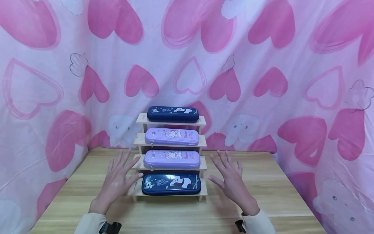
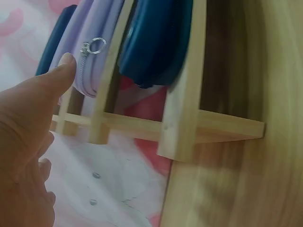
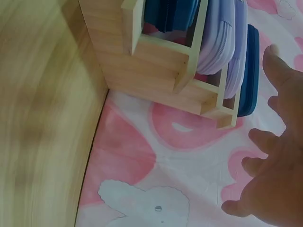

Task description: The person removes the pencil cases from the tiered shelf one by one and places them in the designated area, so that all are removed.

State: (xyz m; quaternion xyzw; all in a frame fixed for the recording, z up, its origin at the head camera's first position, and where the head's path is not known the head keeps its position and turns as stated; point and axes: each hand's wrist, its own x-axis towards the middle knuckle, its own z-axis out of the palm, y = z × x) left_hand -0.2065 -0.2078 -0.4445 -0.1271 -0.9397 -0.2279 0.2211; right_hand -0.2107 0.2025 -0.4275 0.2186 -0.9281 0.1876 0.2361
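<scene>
A stepped wooden rack (image 1: 137,191) stands on the table with one pencil case per step. Dark blue panda cases lie on the top step, a blue pencil case (image 1: 173,114), and on the bottom step, another blue pencil case (image 1: 171,184). Between them are an upper purple pencil case (image 1: 171,136) and a lower purple pencil case (image 1: 171,159). My left hand (image 1: 118,177) hovers at the rack's left side, fingers spread, thumb near the bottom case. On the rack's right, my right hand (image 1: 229,178) is held with fingers spread. Both hands hold nothing.
The wooden table (image 1: 257,191) extends to both sides of the rack. Behind and around it hangs a pink curtain (image 1: 187,81) printed with hearts. Dark bands circle both wrists below pale sleeves (image 1: 90,224).
</scene>
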